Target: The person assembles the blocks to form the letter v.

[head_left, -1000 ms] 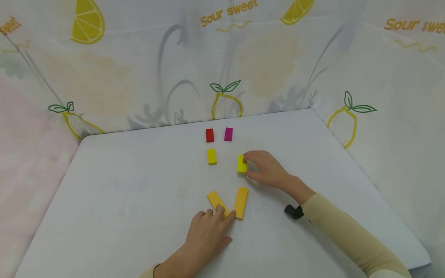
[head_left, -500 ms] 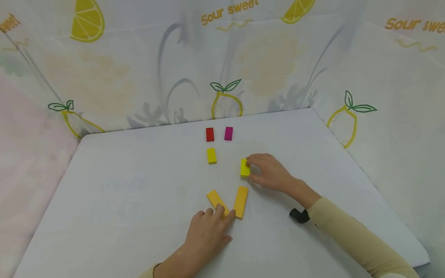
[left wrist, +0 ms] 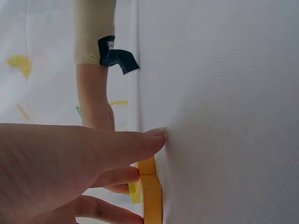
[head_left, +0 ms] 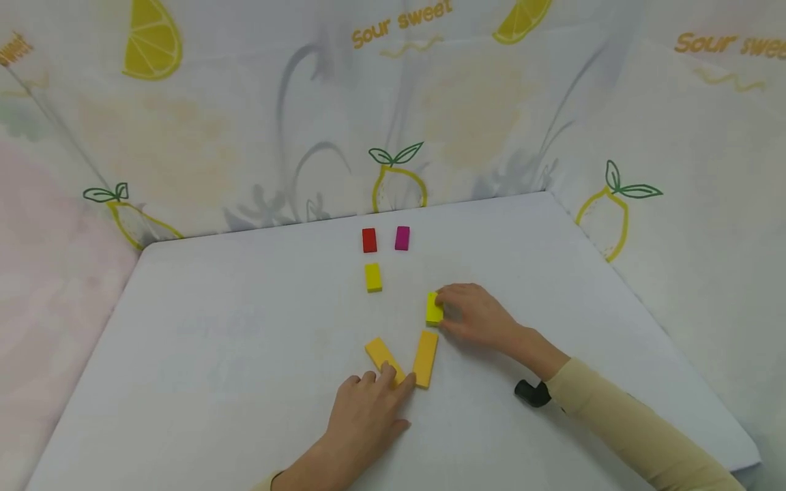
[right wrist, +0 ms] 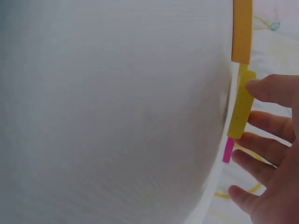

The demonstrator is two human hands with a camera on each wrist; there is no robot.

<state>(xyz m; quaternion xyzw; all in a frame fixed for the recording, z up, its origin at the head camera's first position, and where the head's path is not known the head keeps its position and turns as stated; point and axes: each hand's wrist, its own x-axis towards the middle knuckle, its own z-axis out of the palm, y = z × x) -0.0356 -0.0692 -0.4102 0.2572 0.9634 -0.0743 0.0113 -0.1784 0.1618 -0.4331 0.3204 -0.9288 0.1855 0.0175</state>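
My right hand [head_left: 479,319] pinches a small yellow block [head_left: 433,310] by its right side, thumb at the near end and fingertips at the far end. Just beyond an orange block [head_left: 426,359], the yellow one is held close to the table; whether they touch I cannot tell. A second orange block [head_left: 379,352] lies slanted to the left, forming a V with the first. My left hand [head_left: 368,412] rests its fingertips on the slanted block and at the near end of the other orange one. In the right wrist view, the yellow block [right wrist: 242,105] appears slightly tilted.
Farther back lie another yellow block [head_left: 373,277], a red block [head_left: 369,240] and a magenta block [head_left: 402,238]. The white table [head_left: 215,341] meets a lemon-printed cloth [head_left: 245,123] behind. A black object [head_left: 531,393] is on the right sleeve.
My right hand has drawn the yellow block nearer to me and slightly right, up to the far end of the orange block. The left hand stays where it was.
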